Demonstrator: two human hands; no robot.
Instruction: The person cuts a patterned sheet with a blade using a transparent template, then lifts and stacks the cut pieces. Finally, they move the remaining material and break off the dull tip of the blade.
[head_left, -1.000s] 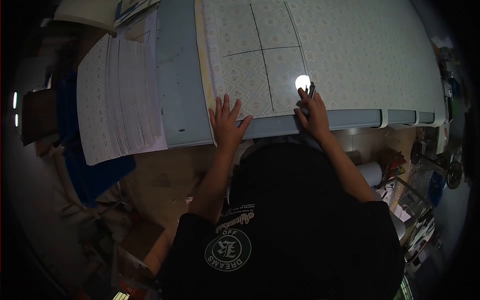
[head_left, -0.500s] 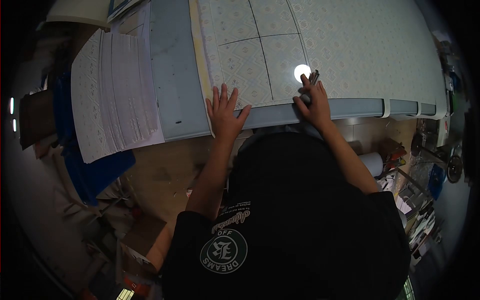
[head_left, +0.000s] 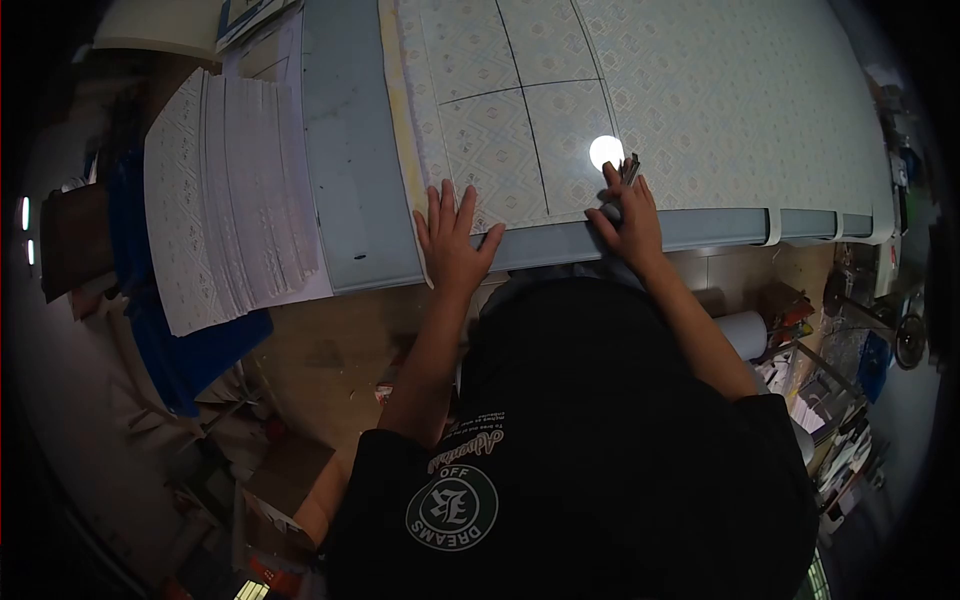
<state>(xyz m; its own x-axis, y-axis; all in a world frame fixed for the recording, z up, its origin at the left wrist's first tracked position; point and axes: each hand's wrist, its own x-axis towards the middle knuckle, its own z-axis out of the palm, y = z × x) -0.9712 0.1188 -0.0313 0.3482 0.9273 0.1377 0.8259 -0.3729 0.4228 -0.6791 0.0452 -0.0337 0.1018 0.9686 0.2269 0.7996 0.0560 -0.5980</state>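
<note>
A stack of sheets (head_left: 225, 195) lay in the upper left of the frame, fanned out over the table's left end with something blue (head_left: 190, 345) beneath it. A white roll (head_left: 742, 335) stood at the right below the table edge, among clutter too dim to make out, and a cardboard box (head_left: 290, 480) sat at the lower left. The person's black shirt (head_left: 600, 440) filled the lower middle and hid the floor there.

The grey-blue table (head_left: 350, 150) ran across the top of the frame in a dark workroom. On it lay a wide patterned sheet (head_left: 720, 90) crossed by thin black lines (head_left: 525, 120), with a round bright glare (head_left: 606, 152) near the middle.

The left hand (head_left: 455, 245) lay flat on the sheet's near edge, fingers spread wide. The right hand (head_left: 628, 225), right of centre at the same edge, had its fingers closed around a small dark cutter (head_left: 628, 172). The cutter lay just below the glare, its long axis running up the frame and leaning slightly right, its tip pointing away from the person.
</note>
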